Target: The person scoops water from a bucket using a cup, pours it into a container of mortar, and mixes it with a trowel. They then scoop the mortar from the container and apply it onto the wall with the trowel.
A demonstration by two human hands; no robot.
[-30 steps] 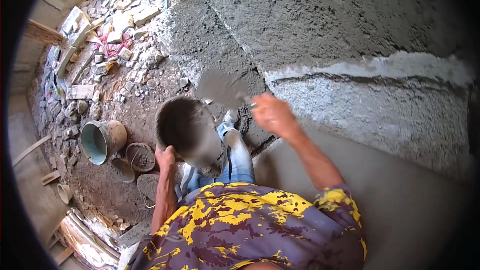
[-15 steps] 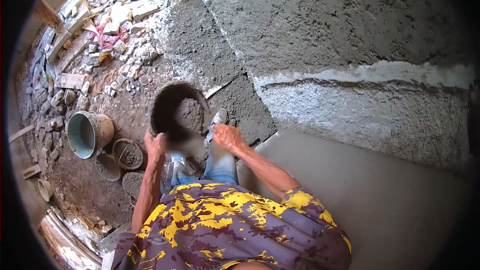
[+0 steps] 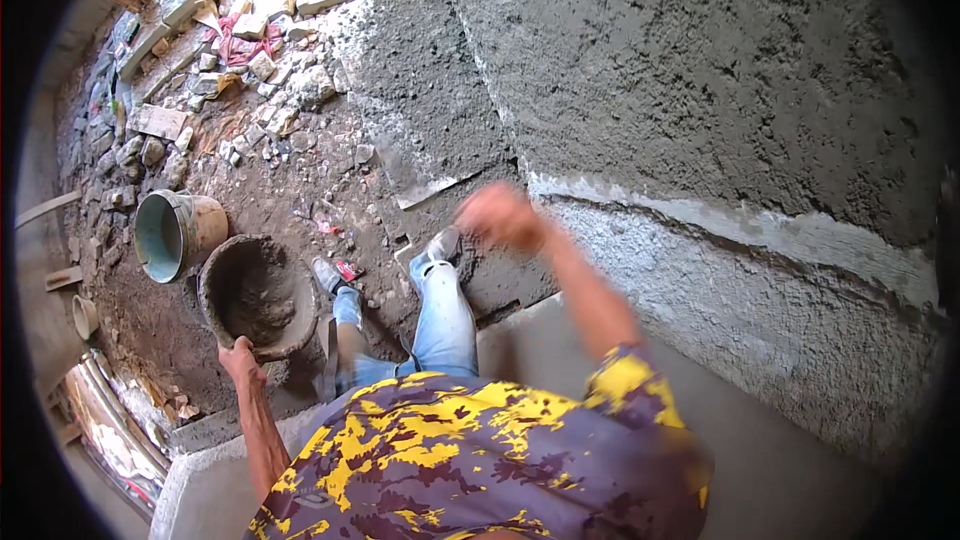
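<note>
My left hand [image 3: 241,360] grips the near rim of a round, mortar-crusted bucket [image 3: 212,290]. The bucket is tipped so its mouth faces me, and wet grey mortar [image 3: 262,292] clings inside. Blurred by motion, my right hand [image 3: 500,216] is raised in front of the lower wall, apart from the bucket. Its fingers look curled into a fist; whatever they hold is hidden. Rough wet plaster [image 3: 680,70] covers the wall above a pale ledge [image 3: 700,212], with a rougher whitish band [image 3: 700,280] below.
A pale bucket [image 3: 205,225] lies tipped beyond the mortar bucket. Broken bricks and rubble [image 3: 290,0] cover the far left ground, with a red cloth [image 3: 243,43] among them. A smooth grey slab [image 3: 760,440] runs along my right. My shoes [image 3: 442,244] stand on dirt and mortar.
The mortar bucket has moved left and nearer to me in my left hand. My right hand has left the bucket's edge, moving up and right toward the wall.
</note>
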